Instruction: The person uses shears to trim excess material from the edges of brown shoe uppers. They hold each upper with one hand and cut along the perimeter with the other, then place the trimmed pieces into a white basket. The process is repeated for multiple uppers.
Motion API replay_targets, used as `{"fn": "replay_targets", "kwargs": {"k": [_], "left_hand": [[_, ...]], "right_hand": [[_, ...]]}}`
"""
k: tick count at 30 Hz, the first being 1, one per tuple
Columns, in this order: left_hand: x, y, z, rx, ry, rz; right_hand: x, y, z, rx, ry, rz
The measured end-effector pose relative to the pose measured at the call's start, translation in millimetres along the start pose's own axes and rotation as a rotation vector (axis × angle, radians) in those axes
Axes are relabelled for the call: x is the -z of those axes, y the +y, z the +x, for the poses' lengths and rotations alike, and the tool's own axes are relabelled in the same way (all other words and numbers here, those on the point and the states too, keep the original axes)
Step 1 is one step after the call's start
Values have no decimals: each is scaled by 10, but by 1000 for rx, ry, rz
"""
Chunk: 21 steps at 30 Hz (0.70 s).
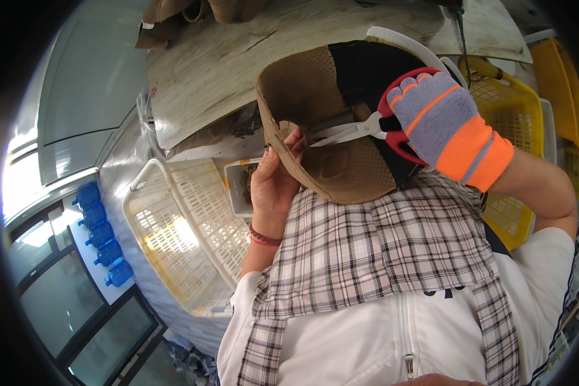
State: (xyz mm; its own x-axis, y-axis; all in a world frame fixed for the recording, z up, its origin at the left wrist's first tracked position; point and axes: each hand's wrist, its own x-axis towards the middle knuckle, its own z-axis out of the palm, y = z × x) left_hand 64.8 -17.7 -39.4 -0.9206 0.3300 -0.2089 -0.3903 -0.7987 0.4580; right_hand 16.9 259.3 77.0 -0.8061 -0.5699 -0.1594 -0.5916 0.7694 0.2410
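Note:
My left hand [271, 183], bare with a red band at the wrist, pinches the edge of a brown mesh fabric piece with a black inside [341, 174], held up close in front of my chest. My right hand [445, 122] wears a grey glove with orange trim and grips red-handled scissors [367, 127]. The pale blades point left across the fabric toward my left fingertips and look nearly closed. A checked scarf [379, 251] hangs over my white top below the fabric.
A white slatted plastic crate [174, 225] stands at the lower left, with a small white tray of scraps [238, 186] beside it. Yellow crates [518, 106] are stacked at the right. A pale wood-grain worktop [238, 64] lies beyond. Blue water bottles [103, 238] line the far left.

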Motion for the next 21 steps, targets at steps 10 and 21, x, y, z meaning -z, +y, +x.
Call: {"fn": "replay_targets", "kwargs": {"k": [10, 21], "left_hand": [[77, -2, 4, 31, -21, -73], [10, 21, 8, 37, 26, -53]], "right_hand": [[23, -66, 84, 37, 80, 7], [12, -20, 82, 70, 110, -30]]}}
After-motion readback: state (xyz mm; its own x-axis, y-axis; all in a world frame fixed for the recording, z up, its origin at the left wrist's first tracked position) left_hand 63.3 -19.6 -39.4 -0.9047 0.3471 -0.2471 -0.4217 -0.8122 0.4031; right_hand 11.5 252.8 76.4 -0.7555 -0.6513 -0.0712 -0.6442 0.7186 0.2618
